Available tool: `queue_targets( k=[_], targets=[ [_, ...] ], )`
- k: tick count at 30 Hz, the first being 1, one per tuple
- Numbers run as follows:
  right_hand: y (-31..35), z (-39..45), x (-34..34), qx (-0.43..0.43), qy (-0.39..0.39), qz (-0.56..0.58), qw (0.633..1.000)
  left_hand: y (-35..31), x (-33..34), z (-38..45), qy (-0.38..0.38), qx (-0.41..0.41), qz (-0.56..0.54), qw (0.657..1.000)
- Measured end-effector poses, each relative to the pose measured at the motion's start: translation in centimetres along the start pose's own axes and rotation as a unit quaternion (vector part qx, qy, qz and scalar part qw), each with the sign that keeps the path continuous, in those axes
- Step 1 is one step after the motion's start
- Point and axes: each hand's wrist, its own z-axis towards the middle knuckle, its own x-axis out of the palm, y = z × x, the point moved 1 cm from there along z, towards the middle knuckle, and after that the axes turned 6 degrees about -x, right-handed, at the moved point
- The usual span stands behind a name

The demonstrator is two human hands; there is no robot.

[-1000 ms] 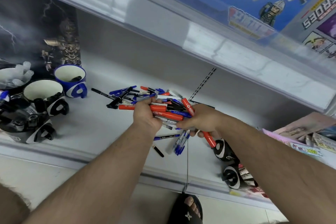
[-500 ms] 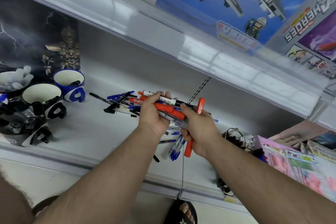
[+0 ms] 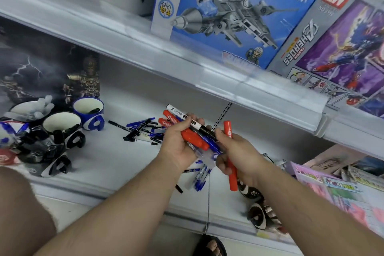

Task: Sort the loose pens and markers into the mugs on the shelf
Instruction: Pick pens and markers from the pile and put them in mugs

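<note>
Red marker (image 3: 230, 151) upright in right hand (image 3: 239, 154); left hand (image 3: 178, 143) grips bundle (image 3: 187, 129).

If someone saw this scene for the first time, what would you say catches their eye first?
Most likely the two hands at centre: the left hand grips a bundle of red, blue and black markers, while the right hand holds a single red marker. Next, the blue fighter-jet box on the upper shelf, then the cluster of mugs at the left.
</note>
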Motion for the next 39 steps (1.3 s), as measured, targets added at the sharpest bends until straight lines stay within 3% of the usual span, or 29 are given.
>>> queue_targets(
  k=[7,11,15,18,27,32,37,39],
  targets=[
    [1.1,-1.8,0.4,-0.001,0.013,0.056,0.998,-2.2,1.3,-4.0,0.047,0.059,-0.018,0.997],
    [2.1,-3.7,3.6,-0.094,0.047,-0.045,0.993,-2.9,2.0,-6.4,0.048,0.075,-0.013,0.996],
    [2.7,-4.3,5.0,-0.216,-0.006,-0.164,0.963,-3.7,2.2,-8.1,0.036,0.080,-0.029,0.996],
    [2.9,-4.4,5.5,-0.252,-0.018,-0.169,0.953,-4.1,2.7,-9.1,0.021,0.092,-0.020,0.995],
    [5.6,-5.4,6.6,-0.321,0.048,-0.170,0.931,-6.5,5.2,-11.5,0.012,0.098,0.028,0.995],
    [5.8,-6.1,7.4,-0.345,0.045,-0.232,0.908,-9.1,5.3,-12.8,-0.040,0.089,0.109,0.989],
    [5.2,-6.3,8.8,-0.386,0.018,-0.280,0.879,-10.6,4.0,-13.2,-0.149,0.058,0.195,0.968],
    [4.8,-6.2,9.3,-0.372,0.014,-0.278,0.886,-11.0,3.7,-13.3,-0.179,0.047,0.232,0.955]
  ],
)
